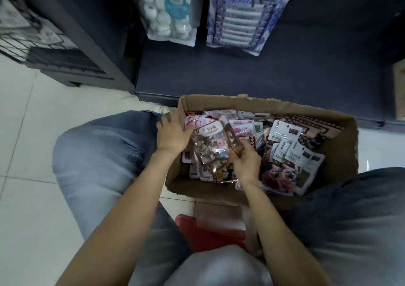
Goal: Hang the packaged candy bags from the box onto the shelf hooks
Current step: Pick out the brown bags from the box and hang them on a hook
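Observation:
An open cardboard box [341,154] sits on the floor between my knees, filled with several packaged candy bags. A clear bag of small mixed candies with a white header [211,145] is lifted over the box's left half. My right hand [244,161] pinches this bag at its right edge. My left hand [172,133] rests at the bag's left side by the box wall, its fingers spread and fairly straight. White-and-brown packets [291,152] lie in the box's right half. On the dark shelf above hang a bag of white candies [169,11] and a blue-and-white bag [240,13].
The dark shelf base [263,77] stands just behind the box. A wire rack [32,35] is at the upper left over pale floor tiles. A red stool [208,233] shows beneath me. My jeans-clad knees flank the box on both sides.

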